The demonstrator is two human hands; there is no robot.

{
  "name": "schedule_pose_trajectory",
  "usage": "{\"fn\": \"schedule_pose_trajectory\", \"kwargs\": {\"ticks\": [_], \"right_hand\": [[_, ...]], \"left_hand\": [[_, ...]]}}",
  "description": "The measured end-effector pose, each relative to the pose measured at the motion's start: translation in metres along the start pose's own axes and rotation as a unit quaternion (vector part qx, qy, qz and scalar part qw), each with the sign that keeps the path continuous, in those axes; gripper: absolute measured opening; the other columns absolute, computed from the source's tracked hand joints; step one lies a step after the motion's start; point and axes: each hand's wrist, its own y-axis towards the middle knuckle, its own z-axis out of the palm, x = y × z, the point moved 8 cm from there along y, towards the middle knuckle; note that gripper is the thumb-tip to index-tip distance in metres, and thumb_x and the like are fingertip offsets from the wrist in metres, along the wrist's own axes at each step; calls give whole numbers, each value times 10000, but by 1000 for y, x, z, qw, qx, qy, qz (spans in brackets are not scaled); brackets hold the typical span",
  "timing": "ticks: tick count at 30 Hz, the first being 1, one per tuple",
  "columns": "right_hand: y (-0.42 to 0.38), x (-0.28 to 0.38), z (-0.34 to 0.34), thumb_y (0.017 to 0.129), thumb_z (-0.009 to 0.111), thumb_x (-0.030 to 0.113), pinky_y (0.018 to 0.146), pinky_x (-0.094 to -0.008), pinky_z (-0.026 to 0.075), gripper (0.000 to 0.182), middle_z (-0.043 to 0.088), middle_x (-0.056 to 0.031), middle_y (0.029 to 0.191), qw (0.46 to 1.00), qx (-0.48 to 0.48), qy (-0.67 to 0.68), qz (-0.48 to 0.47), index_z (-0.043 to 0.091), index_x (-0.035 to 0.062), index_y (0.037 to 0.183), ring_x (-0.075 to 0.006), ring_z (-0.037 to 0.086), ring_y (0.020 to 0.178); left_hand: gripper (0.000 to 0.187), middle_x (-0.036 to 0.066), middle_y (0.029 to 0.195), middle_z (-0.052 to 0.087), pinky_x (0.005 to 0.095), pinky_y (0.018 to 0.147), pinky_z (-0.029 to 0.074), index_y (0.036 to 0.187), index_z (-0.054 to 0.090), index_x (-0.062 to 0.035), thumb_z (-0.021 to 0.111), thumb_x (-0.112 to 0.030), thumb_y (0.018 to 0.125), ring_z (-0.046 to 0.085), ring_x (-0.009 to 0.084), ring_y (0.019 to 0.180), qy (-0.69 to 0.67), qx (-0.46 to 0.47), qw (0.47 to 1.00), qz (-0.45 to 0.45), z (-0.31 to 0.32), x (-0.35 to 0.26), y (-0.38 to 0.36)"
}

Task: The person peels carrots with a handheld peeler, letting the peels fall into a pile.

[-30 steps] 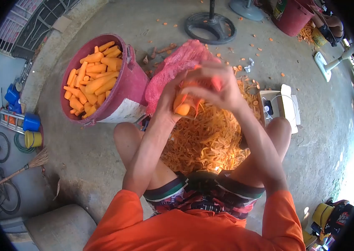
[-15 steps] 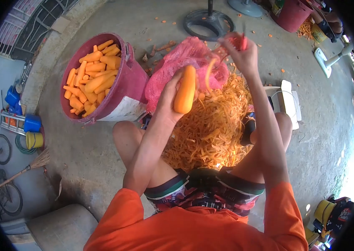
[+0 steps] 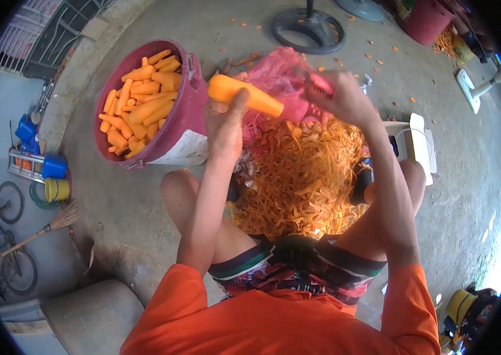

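A peeled orange carrot [image 3: 247,96] lies across my left hand [image 3: 225,127], whose thumb and fingers are closed around its thicker end. The carrot's narrow end points right, toward my right hand [image 3: 348,97]. That hand is closed on a red-handled peeler [image 3: 321,84], slightly blurred and apart from the carrot. Beneath both hands a large heap of carrot peelings [image 3: 303,183] spreads between my legs. Behind the hands lies a pink mesh sack [image 3: 277,66], partly hidden by them.
A dark pink tub [image 3: 196,112] full of peeled carrots [image 3: 144,103] stands to the left. Ahead is a round black stand base [image 3: 308,32]. A white box [image 3: 421,148] sits to the right. A broom [image 3: 40,231] and bicycle [image 3: 10,248] are far left.
My left hand has turned the carrot from nearly upright to lying sideways and moved it left. My right hand has come lower with the peeler; the strip of peel hanging near it is gone.
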Motion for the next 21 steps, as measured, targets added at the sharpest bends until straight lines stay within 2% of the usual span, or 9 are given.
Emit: {"fn": "schedule_pose_trajectory", "kwargs": {"ticks": [1,3,5,7,9,14,17,20,21], "right_hand": [[-1,16,12,846,796,247,634,-404,503,246,676,-158,741,998,32,-19,-52,690,32,900,-334,641,650],[0,30,25,841,790,234,638,-426,504,233,662,-182,749,997,47,1,-67,688,32,895,-390,633,687],[-2,44,31,842,789,247,641,-435,508,246,667,-184,755,996,42,3,-84,694,28,903,-386,649,699],[-3,50,34,843,783,243,650,-444,518,254,677,-193,774,996,46,3,-78,696,20,929,-393,661,723],[-5,58,33,845,776,239,663,-455,528,259,688,-196,793,992,14,-2,-123,700,21,962,-397,671,746],[-5,61,41,859,756,221,681,-465,533,239,696,-200,818,991,29,-8,-131,697,25,983,-402,675,772],[-5,64,43,861,749,211,685,-465,534,221,695,-201,817,991,40,-5,-128,691,29,973,-402,674,772],[1,38,56,870,745,223,694,-466,535,228,703,-201,824,994,54,-12,-93,685,15,942,-388,686,774],[8,-8,70,867,752,250,700,-470,534,260,704,-207,826,994,98,-49,2,684,7,930,-387,691,779]], "left_hand": [[527,34,1192,672,289,936,516,1352,577,-48,668,-419,989,632,105,1024,-107,-55,993,-8,-12,5,0],[541,33,1113,660,280,839,529,1324,584,-60,585,-504,1014,622,99,900,-118,-15,992,-36,-17,11,4],[561,25,1068,648,270,768,526,1309,585,-65,532,-546,1027,605,99,845,10,-2,998,-62,-15,14,4],[511,18,1021,659,256,737,506,1250,621,-43,589,-498,1019,595,86,826,91,20,995,-25,-11,10,3],[461,26,865,612,293,691,445,1071,694,0,724,-444,948,557,121,766,240,35,962,128,-3,-7,2],[415,61,839,623,310,698,450,991,714,26,806,-365,887,569,159,777,242,37,962,123,-2,-16,-4],[395,-4,841,602,237,688,416,973,678,16,763,-368,932,525,68,783,280,65,946,147,2,-24,-5],[409,57,848,638,307,709,453,969,719,16,861,-339,821,587,165,784,266,77,950,145,0,-28,-4],[416,56,857,640,305,718,454,968,716,15,873,-334,804,589,166,792,255,116,949,147,1,-28,-5]]}}
